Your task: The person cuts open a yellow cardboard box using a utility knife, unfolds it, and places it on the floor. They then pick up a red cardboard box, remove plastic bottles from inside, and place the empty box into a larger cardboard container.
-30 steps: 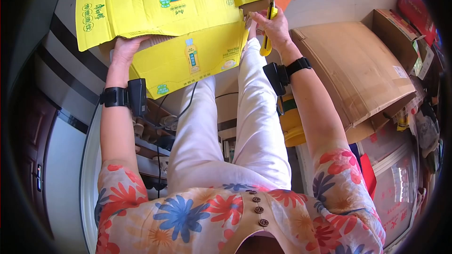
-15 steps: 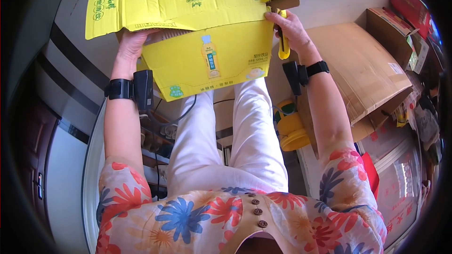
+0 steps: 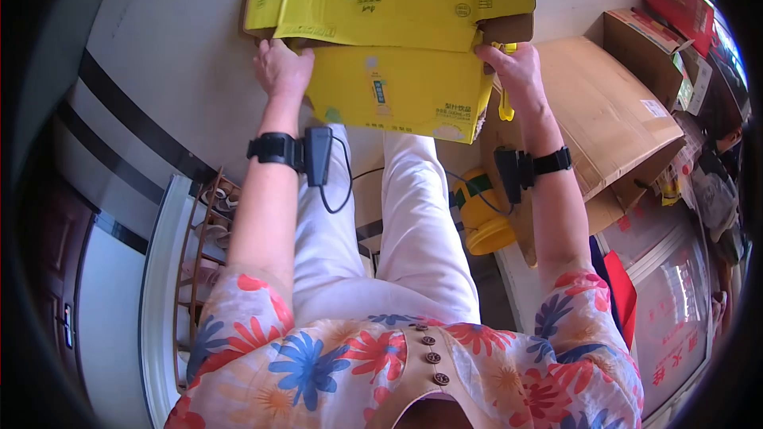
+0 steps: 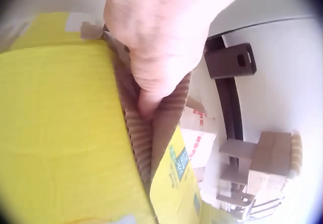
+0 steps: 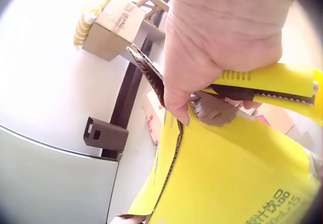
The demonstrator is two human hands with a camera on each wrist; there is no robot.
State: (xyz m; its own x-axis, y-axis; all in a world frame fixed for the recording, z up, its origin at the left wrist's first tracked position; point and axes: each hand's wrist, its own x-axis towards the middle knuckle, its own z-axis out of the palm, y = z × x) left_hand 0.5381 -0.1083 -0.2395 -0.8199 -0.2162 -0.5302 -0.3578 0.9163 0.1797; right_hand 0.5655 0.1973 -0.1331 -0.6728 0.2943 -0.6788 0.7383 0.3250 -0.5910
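Observation:
A yellow cardboard box (image 3: 397, 91) with printed flaps is held up in front of the legs. My left hand (image 3: 284, 71) grips its left corner; in the left wrist view a digit reaches into the gap between two panels (image 4: 139, 138), whose corrugated edges show. At the right corner my right hand (image 3: 520, 78) pinches the box edge with the thumb. The same hand holds a yellow box cutter (image 5: 282, 82) against the palm, its handle pointing down past the box in the head view. The blade end is hidden.
A large brown carton (image 3: 604, 111) stands to the right, near a yellow bucket (image 3: 485, 230). Smaller boxes and bags pile up along the right wall. On the left is a shoe rack (image 3: 199, 262). Cables hang from the wrist cameras.
The box has shifted right and turned more level, and its left end flap now shows. My left hand has moved right from under the top flap to the corner. The right hand keeps the cutter.

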